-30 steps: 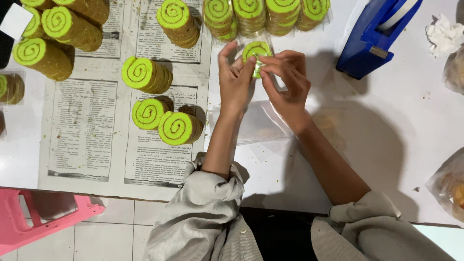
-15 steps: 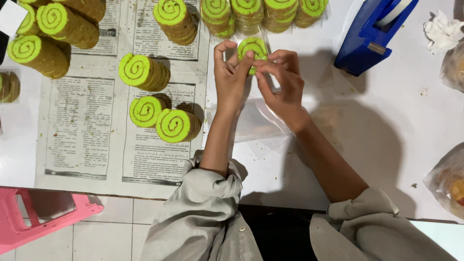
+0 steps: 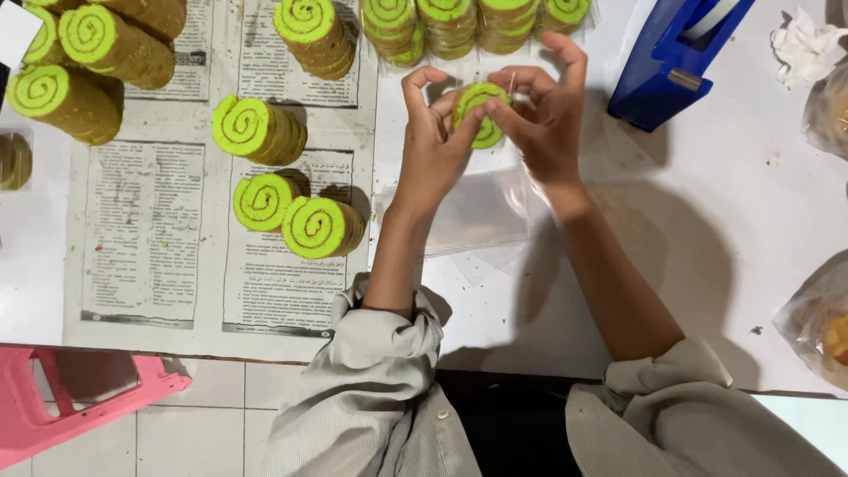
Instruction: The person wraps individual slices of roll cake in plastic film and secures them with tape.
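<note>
Both hands meet at about 12 o'clock on the worktop (image 3: 671, 265). The left hand (image 3: 433, 146) and the right hand (image 3: 548, 124) curl their fingers around one stack of green spiral cookies (image 3: 478, 113), pinching it from both sides, thumbs and forefingers pressed to its rim, the other fingers loosely spread. The stack is lifted slightly above a clear plastic bag (image 3: 468, 212), which lies flat just at 6 o'clock of it.

The risk, as it looks: the cookies are thin and crumbly, so too hard a squeeze could crack the edges, and an uneven grip could let discs slide out of line and drop.

More stacks (image 3: 314, 225) lie on newspaper (image 3: 141, 238) toward 9 o'clock. A blue tape dispenser (image 3: 676, 62) stands at 2 o'clock, near the right hand.
</note>
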